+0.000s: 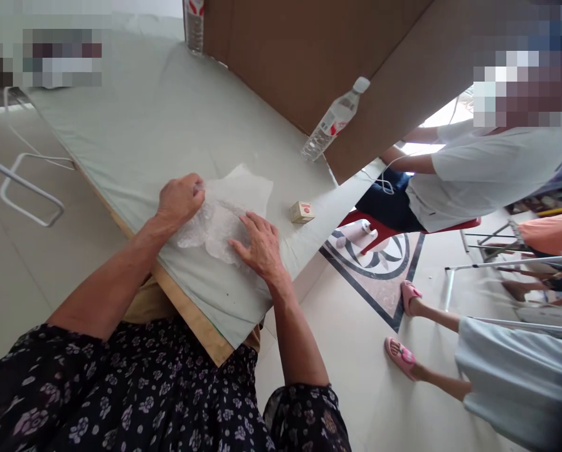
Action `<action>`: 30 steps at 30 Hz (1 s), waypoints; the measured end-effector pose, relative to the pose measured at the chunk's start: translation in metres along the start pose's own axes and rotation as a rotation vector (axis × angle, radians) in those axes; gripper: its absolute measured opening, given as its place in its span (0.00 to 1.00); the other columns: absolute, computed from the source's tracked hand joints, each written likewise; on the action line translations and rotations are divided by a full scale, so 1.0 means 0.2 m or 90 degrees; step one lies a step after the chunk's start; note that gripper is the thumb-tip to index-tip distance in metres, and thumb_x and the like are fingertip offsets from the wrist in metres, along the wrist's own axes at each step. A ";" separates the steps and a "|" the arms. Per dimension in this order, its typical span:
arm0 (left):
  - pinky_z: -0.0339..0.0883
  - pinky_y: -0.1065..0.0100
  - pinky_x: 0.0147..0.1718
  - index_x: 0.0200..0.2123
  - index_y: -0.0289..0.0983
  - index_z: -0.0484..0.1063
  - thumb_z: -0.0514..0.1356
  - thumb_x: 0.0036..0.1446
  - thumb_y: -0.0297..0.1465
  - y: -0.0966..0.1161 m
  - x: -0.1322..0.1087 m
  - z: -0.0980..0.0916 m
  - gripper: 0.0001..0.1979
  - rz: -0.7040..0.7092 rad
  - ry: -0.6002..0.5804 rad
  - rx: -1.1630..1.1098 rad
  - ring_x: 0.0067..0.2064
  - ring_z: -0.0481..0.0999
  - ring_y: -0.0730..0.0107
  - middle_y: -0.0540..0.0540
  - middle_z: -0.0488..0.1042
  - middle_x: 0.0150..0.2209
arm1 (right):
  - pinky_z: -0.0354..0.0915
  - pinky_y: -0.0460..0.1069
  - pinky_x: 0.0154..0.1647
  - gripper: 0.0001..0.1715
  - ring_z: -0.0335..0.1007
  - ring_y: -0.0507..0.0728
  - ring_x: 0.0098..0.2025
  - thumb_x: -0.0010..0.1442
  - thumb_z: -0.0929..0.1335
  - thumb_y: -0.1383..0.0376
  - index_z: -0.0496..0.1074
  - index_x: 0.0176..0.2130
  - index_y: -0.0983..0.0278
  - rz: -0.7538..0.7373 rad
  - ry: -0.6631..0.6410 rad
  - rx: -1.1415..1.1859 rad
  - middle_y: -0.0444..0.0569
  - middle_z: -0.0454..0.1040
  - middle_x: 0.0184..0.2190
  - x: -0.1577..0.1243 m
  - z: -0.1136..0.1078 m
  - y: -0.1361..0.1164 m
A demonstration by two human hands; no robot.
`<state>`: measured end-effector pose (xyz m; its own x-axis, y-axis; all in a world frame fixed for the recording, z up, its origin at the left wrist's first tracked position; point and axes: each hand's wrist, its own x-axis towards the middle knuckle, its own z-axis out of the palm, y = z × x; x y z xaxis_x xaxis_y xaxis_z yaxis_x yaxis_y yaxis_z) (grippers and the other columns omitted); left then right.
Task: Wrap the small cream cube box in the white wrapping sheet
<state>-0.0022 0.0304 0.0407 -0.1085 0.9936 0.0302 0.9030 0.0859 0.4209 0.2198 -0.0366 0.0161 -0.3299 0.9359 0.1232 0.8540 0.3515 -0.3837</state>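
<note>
A crumpled translucent sheet of bubble wrap point(210, 227) lies near the table's corner in front of me. A smoother, whitish part of the sheet point(250, 187) spreads out beyond it toward the middle of the table. My left hand point(182, 199) is closed, its fingers pinching the wrap's upper left edge. Thumb and fingers apart, my right hand point(261, 246) rests on the right side of the wrap. Just right of that hand stands a small cream box point(302, 212) with red print, not touched by either hand. Whether anything lies inside the wrap cannot be made out.
A pale green cloth covers the table point(135, 113). Big brown cardboard point(281, 56) rises at the back, with a clear water bottle point(335, 122) before it and another bottle point(195, 28) behind. A person in a white shirt point(492, 169) sits at the right; another person's slippered feet point(401, 358) are nearby.
</note>
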 end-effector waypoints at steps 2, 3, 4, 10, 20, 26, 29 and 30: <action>0.70 0.52 0.52 0.59 0.37 0.72 0.55 0.62 0.32 -0.04 0.00 -0.01 0.23 -0.025 -0.004 0.018 0.52 0.78 0.47 0.37 0.81 0.47 | 0.56 0.64 0.71 0.33 0.62 0.67 0.72 0.66 0.72 0.55 0.69 0.65 0.62 0.000 -0.003 0.006 0.59 0.67 0.70 0.02 0.01 0.01; 0.70 0.51 0.53 0.61 0.36 0.69 0.56 0.61 0.32 -0.06 -0.01 -0.01 0.25 -0.025 0.001 0.020 0.53 0.77 0.45 0.36 0.80 0.48 | 0.56 0.64 0.71 0.32 0.62 0.66 0.72 0.66 0.72 0.55 0.70 0.65 0.63 0.002 -0.004 0.011 0.60 0.67 0.69 0.03 0.01 0.01; 0.69 0.49 0.54 0.63 0.36 0.67 0.57 0.61 0.32 -0.07 -0.03 -0.02 0.26 -0.016 0.016 0.015 0.55 0.75 0.44 0.35 0.79 0.49 | 0.57 0.64 0.71 0.32 0.62 0.66 0.71 0.66 0.72 0.55 0.70 0.64 0.63 0.003 -0.003 0.018 0.60 0.68 0.69 0.03 0.02 0.01; 0.60 0.42 0.65 0.60 0.39 0.70 0.57 0.63 0.30 -0.01 -0.19 -0.03 0.22 0.234 0.081 -0.049 0.64 0.68 0.44 0.36 0.73 0.58 | 0.57 0.64 0.71 0.30 0.63 0.67 0.72 0.65 0.73 0.56 0.72 0.62 0.62 -0.009 0.021 0.049 0.59 0.69 0.68 0.02 0.05 0.04; 0.53 0.46 0.71 0.67 0.36 0.63 0.62 0.58 0.46 -0.22 -0.19 0.09 0.37 0.360 -0.136 -0.034 0.73 0.60 0.44 0.33 0.64 0.71 | 0.56 0.63 0.72 0.29 0.62 0.65 0.72 0.65 0.72 0.55 0.73 0.62 0.61 -0.004 0.034 0.045 0.57 0.70 0.68 0.00 0.06 0.05; 0.50 0.48 0.72 0.69 0.35 0.61 0.62 0.58 0.48 -0.22 -0.19 0.08 0.40 0.359 -0.144 -0.044 0.73 0.59 0.44 0.33 0.63 0.71 | 0.57 0.64 0.71 0.28 0.65 0.66 0.70 0.65 0.72 0.55 0.73 0.61 0.62 0.026 0.064 0.039 0.59 0.71 0.67 -0.03 0.07 0.07; 0.50 0.48 0.72 0.69 0.36 0.61 0.62 0.57 0.48 -0.22 -0.19 0.07 0.41 0.356 -0.152 -0.039 0.74 0.59 0.44 0.34 0.63 0.71 | 0.57 0.64 0.70 0.26 0.66 0.67 0.69 0.65 0.72 0.56 0.75 0.59 0.62 0.041 0.087 0.039 0.59 0.72 0.66 -0.07 0.07 0.09; 0.50 0.48 0.72 0.69 0.36 0.61 0.62 0.57 0.49 -0.22 -0.19 0.07 0.41 0.356 -0.154 -0.036 0.74 0.59 0.43 0.34 0.63 0.72 | 0.58 0.64 0.70 0.25 0.67 0.67 0.68 0.64 0.72 0.56 0.76 0.58 0.62 0.042 0.097 0.042 0.59 0.73 0.65 -0.09 0.08 0.10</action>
<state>-0.0322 -0.0102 0.0079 0.4787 0.8762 0.0562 0.7720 -0.4505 0.4484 0.2356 -0.0462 -0.0071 -0.2046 0.9513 0.2306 0.8417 0.2912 -0.4546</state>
